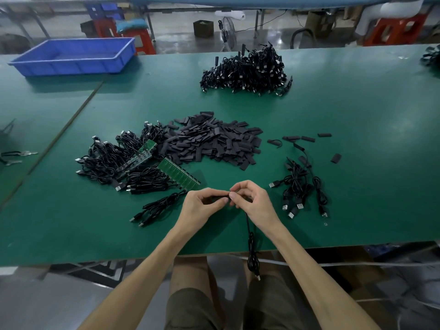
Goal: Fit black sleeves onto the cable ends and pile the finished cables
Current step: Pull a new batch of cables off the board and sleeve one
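Observation:
My left hand (202, 206) pinches a black sleeve (220, 198) just above the table's front part. My right hand (250, 198) meets it fingertip to fingertip and pinches the end of a black cable (250, 239), whose coiled length hangs over the table edge down to my lap. A heap of loose black sleeves (214, 141) lies in the middle of the green table (357, 115). To its left lie cables joined to green circuit boards (133, 158). A small group of cables (300, 184) lies to my right, and a large cable pile (247, 72) sits at the back.
A blue plastic bin (76, 55) stands at the back left. A few stray sleeves (307, 138) lie right of the heap. A cable bundle (157, 208) rests just left of my left hand. Metal tools (16, 156) lie at the far left edge.

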